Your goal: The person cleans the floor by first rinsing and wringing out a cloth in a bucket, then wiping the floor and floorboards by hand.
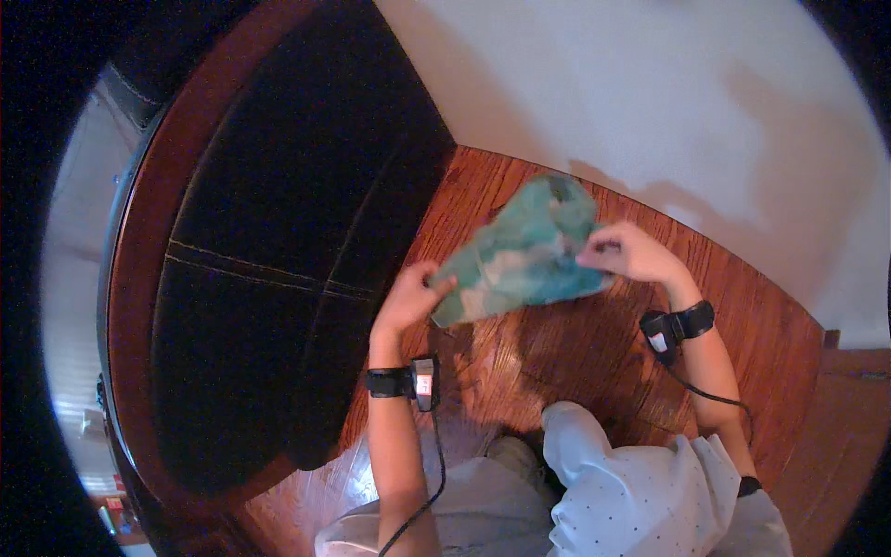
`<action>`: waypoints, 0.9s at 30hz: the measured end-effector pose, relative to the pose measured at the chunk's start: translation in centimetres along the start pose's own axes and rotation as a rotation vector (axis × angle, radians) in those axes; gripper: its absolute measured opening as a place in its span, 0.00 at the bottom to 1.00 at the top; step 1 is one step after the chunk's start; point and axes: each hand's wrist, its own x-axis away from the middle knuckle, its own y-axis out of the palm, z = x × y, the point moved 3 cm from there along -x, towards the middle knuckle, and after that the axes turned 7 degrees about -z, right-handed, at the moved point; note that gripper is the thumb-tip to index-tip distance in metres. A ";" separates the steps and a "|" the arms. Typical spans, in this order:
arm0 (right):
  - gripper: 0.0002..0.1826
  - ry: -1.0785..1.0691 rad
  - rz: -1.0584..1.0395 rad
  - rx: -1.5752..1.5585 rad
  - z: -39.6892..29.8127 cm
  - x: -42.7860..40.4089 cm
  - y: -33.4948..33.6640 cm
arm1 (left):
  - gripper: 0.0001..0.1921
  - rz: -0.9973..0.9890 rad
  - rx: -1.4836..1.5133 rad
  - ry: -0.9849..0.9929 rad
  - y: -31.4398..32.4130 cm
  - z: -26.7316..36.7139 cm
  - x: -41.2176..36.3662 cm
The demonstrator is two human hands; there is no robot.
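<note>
A thin green and teal patterned piece of fabric or plastic point(518, 261) is stretched between my two hands above the wooden floor; motion blur hides its exact kind. My left hand point(411, 299) pinches its lower left corner between thumb and fingers. On the other side, my right hand point(630, 254) grips its right edge. The upper part of the piece bulges towards the wall. Both wrists carry black straps with small cabled devices.
A dark upholstered piece of furniture point(278, 209) with pale stitching and a reddish wooden rim stands on the left. A white wall point(626, 90) bounds the reddish-brown wooden floor point(585, 348) ahead and to the right. My legs in light clothing are below.
</note>
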 end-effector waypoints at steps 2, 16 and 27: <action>0.14 0.153 -0.153 0.003 3.2 0.3 1.7 | 0.14 -0.301 0.181 -0.382 3.1 -4.9 0.6; 0.18 0.225 0.483 0.086 15.4 -5.0 5.4 | 0.27 0.238 -0.269 0.057 14.0 -4.6 -1.9; 0.22 -0.125 0.674 0.051 9.7 -2.7 3.7 | 0.20 -0.317 0.183 -0.187 11.3 -3.7 -7.3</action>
